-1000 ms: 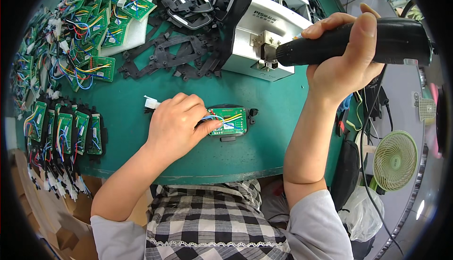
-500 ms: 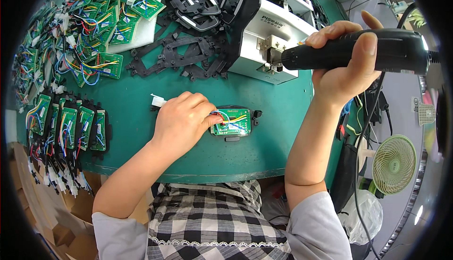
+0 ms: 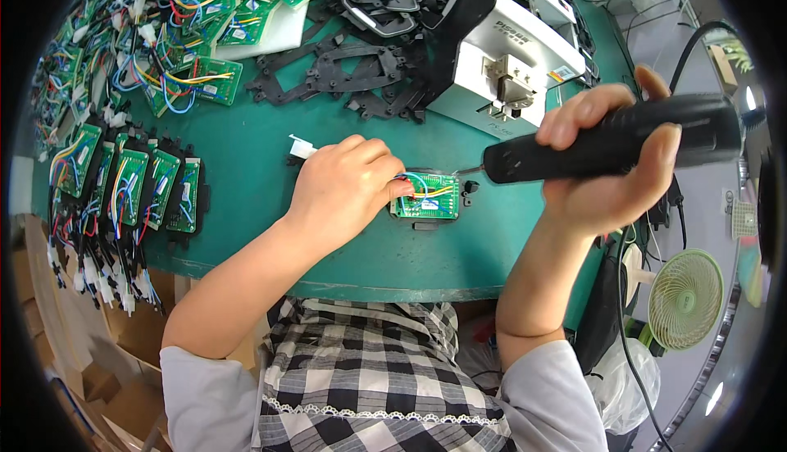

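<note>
Board (image 3: 434,210): on the bench (image 3: 426,268), its wires (image 3: 438,193) running under the left hand (image 3: 344,181)
Driver (image 3: 607,142): in the right hand (image 3: 594,202), right of the board, tip near the board's far right corner
Machine (image 3: 471,91): behind the board, to its right
Frames (image 3: 357,71): left of the machine
Loose boards (image 3: 220,81): left of the frames, some on foam (image 3: 283,34)
Units (image 3: 131,177): before the loose boards, at the bench's left end
Fan (image 3: 687,299): right of the bench, behind the bag (image 3: 627,378)

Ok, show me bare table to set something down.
Bare green table shows between the circuit board and the near table edge, and between the left hand and the board row. Crowded: wired boards, far left; black frames and silver machine, far middle.
</note>
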